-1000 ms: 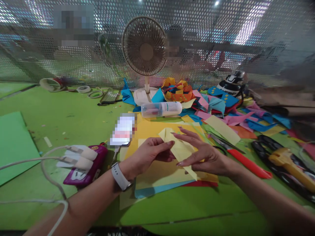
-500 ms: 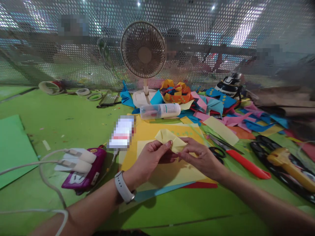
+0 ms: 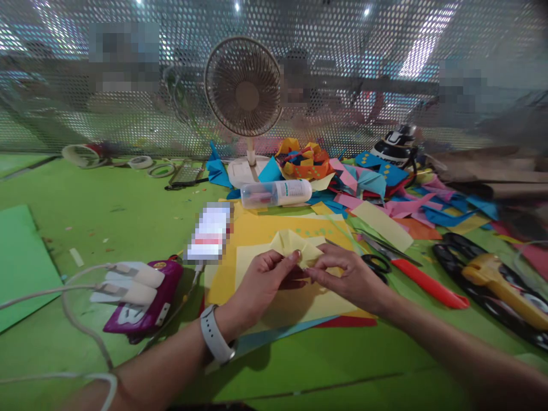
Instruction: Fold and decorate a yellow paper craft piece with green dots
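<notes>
A pale yellow folded paper (image 3: 287, 241) is held up between both hands, its creased panels fanning toward the far side. My left hand (image 3: 266, 279) pinches its near left edge, thumb on top and fingers beneath. At its right corner, my right hand (image 3: 342, 271) grips with thumb and forefinger. The lower part of the fold is hidden behind the fingers. Beneath the hands lies a stack of coloured sheets, with a pale yellow sheet (image 3: 274, 311) over a deeper yellow sheet (image 3: 246, 225).
Red-handled scissors (image 3: 428, 282) and a yellow-and-black tool (image 3: 488, 271) lie at the right. A phone (image 3: 209, 231) and a purple power strip (image 3: 166, 291) with plugs and cables are at the left. Behind stand a clear bottle (image 3: 276, 194), a fan (image 3: 246, 94) and paper scraps (image 3: 368, 182).
The view has shifted slightly. Both hands keep their pinch on the folded paper, with hardly any change in their position.
</notes>
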Tool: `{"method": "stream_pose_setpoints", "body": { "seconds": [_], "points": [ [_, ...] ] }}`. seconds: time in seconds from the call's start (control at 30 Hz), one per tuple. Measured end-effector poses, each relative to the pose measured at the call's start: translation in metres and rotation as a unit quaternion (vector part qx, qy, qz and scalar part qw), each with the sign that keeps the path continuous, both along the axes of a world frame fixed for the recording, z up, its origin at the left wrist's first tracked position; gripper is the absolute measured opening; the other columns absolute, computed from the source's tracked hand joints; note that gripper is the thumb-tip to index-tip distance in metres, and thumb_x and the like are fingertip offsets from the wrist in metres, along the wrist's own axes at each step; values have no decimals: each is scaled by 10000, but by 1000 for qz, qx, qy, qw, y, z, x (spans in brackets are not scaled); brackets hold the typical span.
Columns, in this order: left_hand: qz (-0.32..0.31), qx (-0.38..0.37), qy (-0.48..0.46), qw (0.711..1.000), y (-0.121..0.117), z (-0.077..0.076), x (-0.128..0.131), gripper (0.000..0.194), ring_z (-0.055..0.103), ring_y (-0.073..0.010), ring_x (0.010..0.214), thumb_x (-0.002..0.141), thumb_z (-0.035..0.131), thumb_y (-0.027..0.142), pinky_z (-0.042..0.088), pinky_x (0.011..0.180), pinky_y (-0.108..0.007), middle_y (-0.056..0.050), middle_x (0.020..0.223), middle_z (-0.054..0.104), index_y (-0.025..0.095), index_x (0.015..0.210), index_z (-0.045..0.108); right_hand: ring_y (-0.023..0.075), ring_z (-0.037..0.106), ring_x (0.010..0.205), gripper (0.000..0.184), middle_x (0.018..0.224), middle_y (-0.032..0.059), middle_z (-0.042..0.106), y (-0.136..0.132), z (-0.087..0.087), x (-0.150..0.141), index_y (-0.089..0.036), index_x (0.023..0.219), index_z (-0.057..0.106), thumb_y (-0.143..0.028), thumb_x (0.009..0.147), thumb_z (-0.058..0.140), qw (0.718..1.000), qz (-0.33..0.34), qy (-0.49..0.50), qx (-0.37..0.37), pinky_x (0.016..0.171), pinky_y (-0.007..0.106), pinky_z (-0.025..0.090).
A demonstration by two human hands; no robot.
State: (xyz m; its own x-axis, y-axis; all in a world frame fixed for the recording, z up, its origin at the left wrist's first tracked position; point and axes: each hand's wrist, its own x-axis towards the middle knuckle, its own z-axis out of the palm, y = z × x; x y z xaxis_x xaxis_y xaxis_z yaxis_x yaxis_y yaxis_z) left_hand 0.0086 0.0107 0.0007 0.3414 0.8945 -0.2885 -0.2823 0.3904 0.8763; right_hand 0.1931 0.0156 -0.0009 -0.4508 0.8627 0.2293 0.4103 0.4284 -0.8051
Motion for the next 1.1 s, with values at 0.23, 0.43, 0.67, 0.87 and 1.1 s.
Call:
{"method": "stream_pose_setpoints", "body": {
  "seconds": [0.23, 0.43, 0.67, 0.87, 1.1],
  "points": [
    [0, -8, 7, 1000, 0, -1, 0, 257, 666, -137, 623, 742, 720, 383, 536, 686, -278, -63, 710, 721, 133, 729, 667, 137, 537, 665, 281, 666, 0, 553, -1, 0, 0, -200, 615, 617, -328, 858, 563, 999, -7, -30, 8, 618, 254, 411],
    [-4, -7, 0, 1000, 0, -3, 0, 258, 677, -152, 658, 739, 724, 383, 542, 699, -294, -67, 722, 725, 131, 728, 671, 122, 528, 636, 281, 650, -9, 538, -1, 0, 1, -188, 614, 606, -316, 860, 561, 999, -7, -39, -8, 601, 243, 388],
    [3, -26, -14, 1000, -3, -3, -1, 258, 689, -182, 680, 749, 711, 385, 549, 715, -315, -65, 693, 726, 132, 707, 678, 115, 533, 623, 272, 648, -11, 546, 1, -1, 1, -181, 613, 616, -296, 856, 568, 999, 10, -35, -24, 586, 236, 378],
    [-4, -21, -1, 1000, -1, -3, 0, 267, 684, -163, 652, 769, 695, 379, 550, 698, -288, -74, 698, 726, 119, 708, 677, 106, 531, 606, 274, 633, -17, 548, 1, -1, 1, -177, 599, 608, -274, 853, 572, 998, 11, -42, -35, 586, 230, 374],
    [-39, 9, -23, 999, -2, -3, -1, 216, 691, -171, 725, 770, 703, 341, 544, 771, -324, -67, 756, 735, 127, 800, 702, 102, 524, 629, 213, 663, -16, 567, 2, -5, 2, -169, 632, 621, -234, 832, 586, 998, 5, -44, -33, 589, 215, 371]
  ]
}}
